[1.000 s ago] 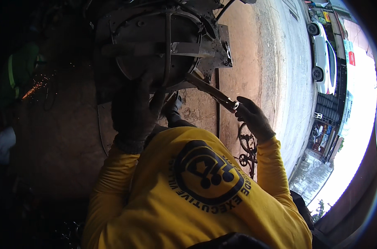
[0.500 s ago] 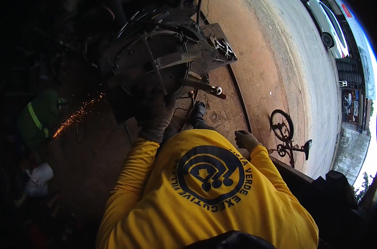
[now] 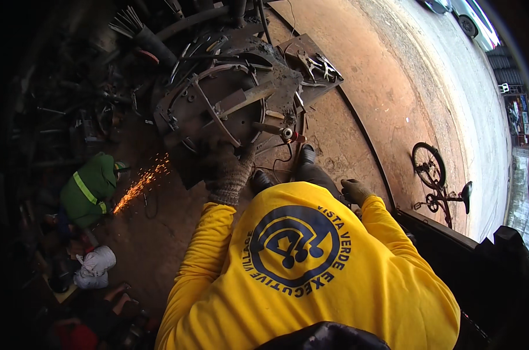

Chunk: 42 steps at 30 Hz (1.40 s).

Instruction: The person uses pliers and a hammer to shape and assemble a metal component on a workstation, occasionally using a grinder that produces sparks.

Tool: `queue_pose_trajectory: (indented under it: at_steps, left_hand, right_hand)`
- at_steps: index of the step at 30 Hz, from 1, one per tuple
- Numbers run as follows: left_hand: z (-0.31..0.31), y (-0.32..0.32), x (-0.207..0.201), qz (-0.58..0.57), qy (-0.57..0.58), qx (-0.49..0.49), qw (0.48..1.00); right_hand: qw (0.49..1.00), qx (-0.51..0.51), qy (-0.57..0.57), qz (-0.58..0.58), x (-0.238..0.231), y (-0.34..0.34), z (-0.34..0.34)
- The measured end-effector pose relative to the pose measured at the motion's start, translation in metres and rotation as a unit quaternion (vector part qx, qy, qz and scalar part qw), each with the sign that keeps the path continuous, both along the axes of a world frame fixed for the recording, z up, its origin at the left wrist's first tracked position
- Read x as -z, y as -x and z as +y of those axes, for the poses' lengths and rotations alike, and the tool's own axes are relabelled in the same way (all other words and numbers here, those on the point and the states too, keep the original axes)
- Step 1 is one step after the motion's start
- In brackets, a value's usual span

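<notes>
Apparently stiff and fairly heavy, the dark, curved metal-bar frame point(image 3: 208, 105) should resist bending; its slim crossbar point(image 3: 218, 119) offers the plainest hold, and its edges could be rough. It lies on the soot-dark metal worktable point(image 3: 286, 83), looking dull brown-grey and worn, with a flat, paler metal strip point(image 3: 254, 95) crossing it toward two o'clock. At six o'clock, the left hand point(image 3: 232, 169), in a grey-brown knit glove, meets or nearly meets the crossbar's lower end; shadow hides its fingers, so how far they close, and on what, is unclear. Out at four o'clock, the gloved right hand point(image 3: 355, 191) hangs by the thigh with fingers partly curled, any grip undetermined. Silver metal clamping pliers point(image 3: 308, 65) lie at two o'clock; a green-clad co-worker point(image 3: 89, 189) crouches beside orange sparks point(image 3: 137, 189) at eight.
</notes>
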State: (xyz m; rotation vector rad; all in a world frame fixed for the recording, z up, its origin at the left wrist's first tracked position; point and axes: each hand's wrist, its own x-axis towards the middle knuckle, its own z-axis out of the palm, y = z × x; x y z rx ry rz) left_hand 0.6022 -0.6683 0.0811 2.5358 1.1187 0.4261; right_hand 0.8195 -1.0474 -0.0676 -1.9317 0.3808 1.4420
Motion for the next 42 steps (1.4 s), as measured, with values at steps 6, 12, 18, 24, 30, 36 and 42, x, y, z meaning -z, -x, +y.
queue_pose_trajectory:
  at_steps: [6, 12, 18, 24, 30, 36, 42]
  left_hand:
    - [-0.004, -0.008, -0.004, 0.036, -0.044, -0.010, 0.998]
    - [-0.009, -0.021, -0.004, -0.031, -0.038, -0.018, 0.999]
    - [-0.021, -0.038, -0.009, -0.024, -0.059, -0.059, 0.996]
    - [-0.037, -0.043, -0.014, 0.028, -0.017, -0.103, 0.994]
    - [-0.049, -0.043, -0.024, 0.063, 0.012, -0.131, 0.989]
    - [-0.047, -0.053, -0.034, 0.085, 0.032, -0.149, 0.985]
    - [-0.039, -0.068, -0.035, 0.098, 0.044, -0.152, 0.983]
  right_hand:
    - [0.997, -0.067, 0.008, 0.035, 0.020, -0.039, 0.015]
    - [0.995, -0.074, -0.010, 0.062, 0.033, -0.105, 0.029]
    - [0.992, -0.120, 0.013, 0.044, 0.043, -0.183, 0.044]
    - [0.991, -0.117, -0.004, 0.067, 0.097, -0.246, 0.073]
    - [0.943, -0.198, 0.070, -0.257, 0.098, -0.331, 0.186]
    - [0.906, -0.317, 0.089, -0.265, 0.073, -0.391, 0.271]
    - [0.840, -0.449, 0.134, -0.275, 0.084, -0.404, 0.287]
